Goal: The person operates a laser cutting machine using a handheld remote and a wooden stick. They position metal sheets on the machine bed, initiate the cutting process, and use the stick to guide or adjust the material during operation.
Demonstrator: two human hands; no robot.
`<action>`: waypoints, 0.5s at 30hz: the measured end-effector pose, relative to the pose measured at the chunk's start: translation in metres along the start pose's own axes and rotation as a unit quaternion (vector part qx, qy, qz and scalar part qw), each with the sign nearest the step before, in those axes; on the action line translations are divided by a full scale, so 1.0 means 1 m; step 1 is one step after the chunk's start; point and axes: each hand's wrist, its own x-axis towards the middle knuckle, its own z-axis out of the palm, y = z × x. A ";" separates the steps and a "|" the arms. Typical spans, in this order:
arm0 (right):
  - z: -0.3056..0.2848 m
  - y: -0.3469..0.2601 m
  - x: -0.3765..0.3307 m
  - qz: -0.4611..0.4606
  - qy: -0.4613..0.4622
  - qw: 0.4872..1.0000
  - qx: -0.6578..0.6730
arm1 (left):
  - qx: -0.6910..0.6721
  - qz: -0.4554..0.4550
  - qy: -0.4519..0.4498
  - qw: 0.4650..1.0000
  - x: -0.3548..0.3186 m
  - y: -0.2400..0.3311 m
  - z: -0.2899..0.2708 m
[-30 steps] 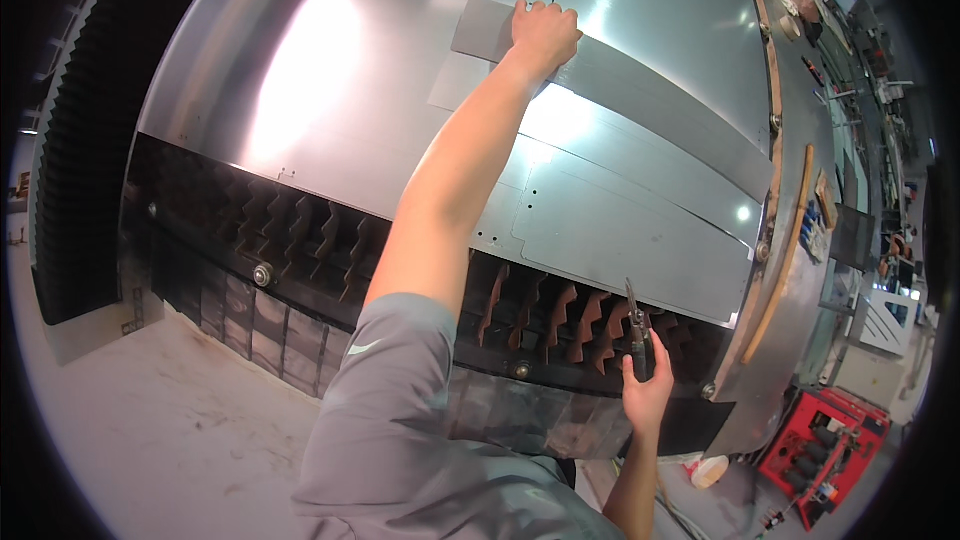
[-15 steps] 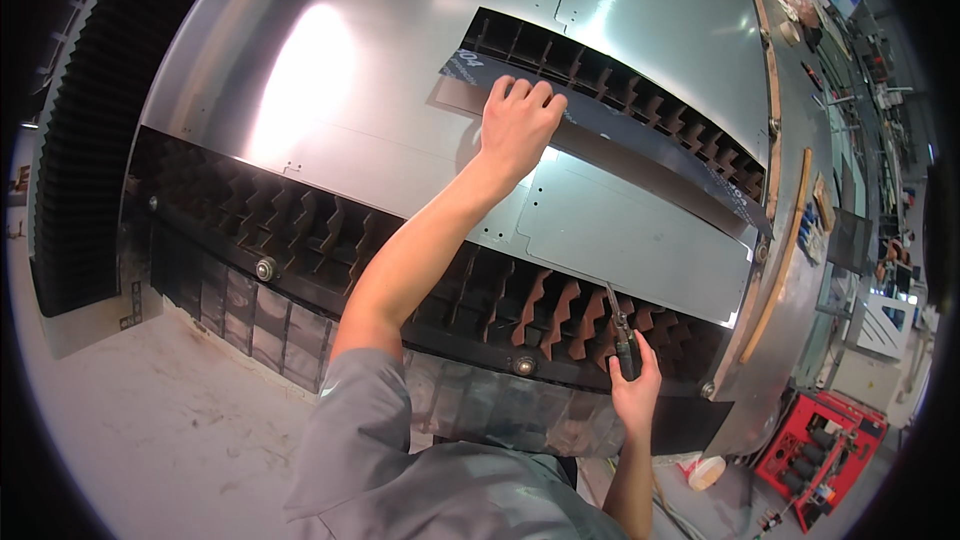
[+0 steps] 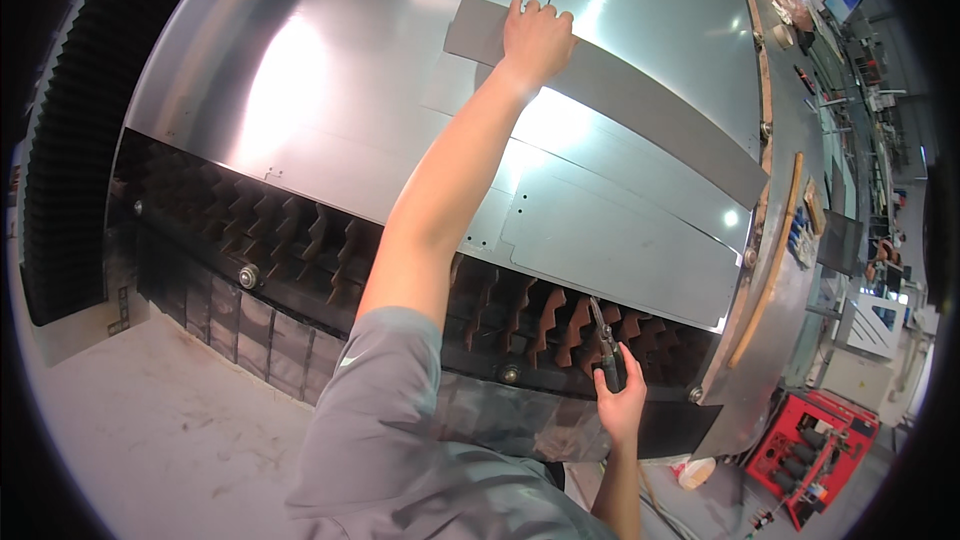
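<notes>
We are observing the left hand [image 3: 538, 40] at the upper centre of the frame, its fingers bending together over the far edge of a grey metal strip [image 3: 655, 110] and clamping on it; the thumb is hiding from view. The strip is running from the upper centre down toward the right side of the frame, over a large silvery metal sheet [image 3: 380, 110]. We are not managing to establish whether its whole length is lying flat.

At the lower right of centre, we are finding the right hand [image 3: 622, 402] wrapping its fingers around the dark handles of a pliers-like tool [image 3: 608, 348]. The tool's narrow nose is pointing up and slightly left, ending just beside the sheet's near edge; whether the two are touching, we are not managing to tell.

Below that edge, toothed brown slats [image 3: 545, 325] are showing in a row across the middle of the frame. Along the right side, a long yellowish bar [image 3: 768, 280] is lying on a metal ledge. We are also recording a red machine [image 3: 812, 450] standing at the lower right and a black pleated cover [image 3: 75, 140] rising along the left side.
</notes>
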 end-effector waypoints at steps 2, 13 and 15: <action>-0.002 0.002 -0.002 0.001 -0.001 1.000 -0.012 | -0.007 -0.021 -0.072 0.997 0.011 -0.004 0.013; -0.001 0.015 -0.006 0.007 0.004 1.000 0.009 | -0.029 -0.006 0.029 0.999 -0.024 0.015 -0.037; 0.001 0.015 -0.006 0.007 -0.002 1.000 0.009 | -0.039 0.001 0.054 0.998 -0.051 0.020 -0.052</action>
